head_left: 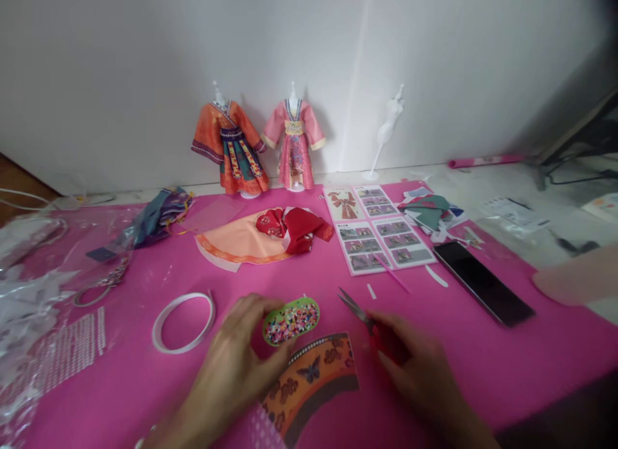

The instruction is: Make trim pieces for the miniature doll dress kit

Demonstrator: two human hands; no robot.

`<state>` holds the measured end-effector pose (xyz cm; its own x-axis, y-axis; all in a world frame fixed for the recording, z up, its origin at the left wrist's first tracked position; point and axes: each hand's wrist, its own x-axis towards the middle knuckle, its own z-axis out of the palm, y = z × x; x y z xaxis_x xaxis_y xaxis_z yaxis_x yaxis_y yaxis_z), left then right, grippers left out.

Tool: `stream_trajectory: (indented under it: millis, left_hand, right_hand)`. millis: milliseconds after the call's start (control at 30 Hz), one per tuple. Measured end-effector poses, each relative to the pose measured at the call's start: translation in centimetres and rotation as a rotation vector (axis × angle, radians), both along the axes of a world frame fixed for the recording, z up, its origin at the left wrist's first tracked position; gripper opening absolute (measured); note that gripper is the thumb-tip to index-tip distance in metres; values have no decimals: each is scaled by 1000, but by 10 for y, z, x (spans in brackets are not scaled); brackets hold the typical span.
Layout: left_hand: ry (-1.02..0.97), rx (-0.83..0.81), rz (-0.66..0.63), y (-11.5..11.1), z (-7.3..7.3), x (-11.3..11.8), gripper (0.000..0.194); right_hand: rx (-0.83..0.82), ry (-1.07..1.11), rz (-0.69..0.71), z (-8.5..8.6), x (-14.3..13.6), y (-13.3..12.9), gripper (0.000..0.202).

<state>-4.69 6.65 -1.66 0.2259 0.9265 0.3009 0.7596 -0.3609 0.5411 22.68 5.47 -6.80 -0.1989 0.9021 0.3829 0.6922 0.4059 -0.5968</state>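
My left hand point(241, 352) grips the edge of a small green oval tray point(315, 303) between thumb and fingers. Many tiny multicoloured beads point(290, 321) fill the tray. In my right hand point(418, 359) are small scissors point(356, 307) with red handles, their blades pointing up and left. Between and below the hands lies a curved orange fabric piece point(309, 372) with a butterfly print, a dark band and a row of pearl-like dots near its upper edge. My left thumb and forearm cover part of it. A short white strip point(371, 291) rests beyond the scissors.
Dressed mini mannequins point(232, 146) and a bare one point(389, 130) stand by the wall. Around the pink mat point(232, 397) are a tape roll point(157, 330), red-and-peach clothing point(251, 236), an instruction sheet point(367, 227), a phone point(483, 281), plastic bags point(29, 346) and pearl stickers point(74, 349).
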Motion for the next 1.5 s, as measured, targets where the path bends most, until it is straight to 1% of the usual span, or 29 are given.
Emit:
stream_trajectory:
  millis: [133,267,367,500,633,900,967,1100,1167,1333,1500]
  left_hand:
    - [15,42,-3,-3,3,-1,26]
    - [3,0,22,-1,2,-3,20]
    - [6,-5,-2,-1,3,-2,22]
    - [7,32,-33,-2,7,0,23]
    - [12,77,-34,-2,10,1,23]
    - [28,90,-44,-6,10,-2,30]
    - [23,76,-36,-7,9,-2,29]
    - [-8,-37,-23,-5,5,-2,22]
    - [-20,-67,-32,-4,2,-1,23]
    - [6,-53,-25,-4,-2,0,25]
    - [34,-25,-41,-7,0,-1,28]
  right_hand:
    - [-13,9,-5,-1,0,-1,34]
    - [-38,15,-9,-1,0,-2,36]
    - [-38,20,-8,-1,0,-2,36]
    - [-37,19,-8,0,0,-2,34]
    - [-21,-1,-9,1,0,-1,33]
    - [6,-3,-17,2,-1,0,33]
    - [-1,0,-23,2,-1,0,33]
    - [-20,10,-23,0,-1,-1,34]
    - [-23,16,-16,-2,0,-2,35]
    - [-28,28,-21,-2,0,-1,35]
    - [-11,-3,-24,1,-1,-1,34]
